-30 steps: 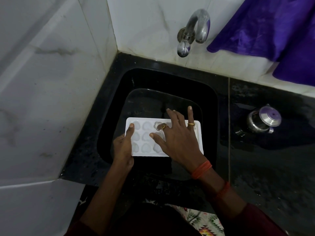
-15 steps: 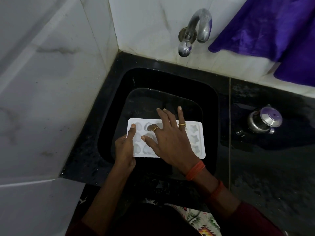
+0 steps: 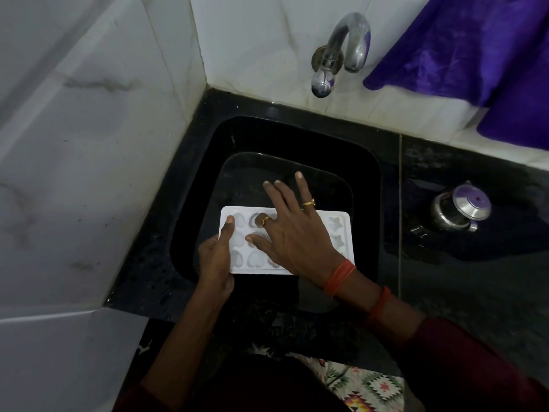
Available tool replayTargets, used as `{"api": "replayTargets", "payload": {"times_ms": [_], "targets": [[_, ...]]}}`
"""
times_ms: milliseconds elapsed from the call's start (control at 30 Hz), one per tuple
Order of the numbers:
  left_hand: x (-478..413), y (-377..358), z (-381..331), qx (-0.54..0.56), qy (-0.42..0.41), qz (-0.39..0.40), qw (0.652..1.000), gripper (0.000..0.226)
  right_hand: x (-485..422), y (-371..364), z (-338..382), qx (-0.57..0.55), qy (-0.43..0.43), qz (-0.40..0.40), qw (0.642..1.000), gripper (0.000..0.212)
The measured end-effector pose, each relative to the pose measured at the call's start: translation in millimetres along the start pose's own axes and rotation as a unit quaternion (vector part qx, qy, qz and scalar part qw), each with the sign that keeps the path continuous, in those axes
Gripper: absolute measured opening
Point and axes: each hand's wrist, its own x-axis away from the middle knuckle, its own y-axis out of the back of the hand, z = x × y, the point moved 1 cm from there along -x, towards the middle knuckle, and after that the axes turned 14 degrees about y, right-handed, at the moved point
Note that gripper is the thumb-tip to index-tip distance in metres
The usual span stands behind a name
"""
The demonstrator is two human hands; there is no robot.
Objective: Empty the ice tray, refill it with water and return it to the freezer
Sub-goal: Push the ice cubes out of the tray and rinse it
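Your left hand [image 3: 215, 258] is gripping the ice tray [image 3: 341, 242]; your spread right hand [image 3: 294, 233] is pressing it, risking a tip.

1. The right hand [image 3: 292, 233] has been shifted along the ice tray [image 3: 346, 263] toward its left end.
2. It has been extended farther past the tray's far edge.
3. The star-shaped cavities [image 3: 337, 224] at the tray's right end have been uncovered.
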Motion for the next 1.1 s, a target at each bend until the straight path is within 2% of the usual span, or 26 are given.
{"api": "replayTargets", "payload": {"times_ms": [233,367,1100], "targets": [[-3.7,3.0,-2.3,-0.007,-0.006,-0.011,1.0,0.037,-3.0,-0.6,5.1,-0.011,-0.001,-0.027,1.0,0.064],[-2.7,2.6,-1.7,-0.007,-0.004,-0.002,1.0,0.041,-4.4,-1.0,1.5,0.004,0.004,-0.035,0.999,0.062],[-7.5,1.5,-0.4,-0.038,-0.001,-0.015,0.999,0.04,-2.5,-8.0,7.0,-0.034,-0.013,-0.028,0.999,0.069]]}}
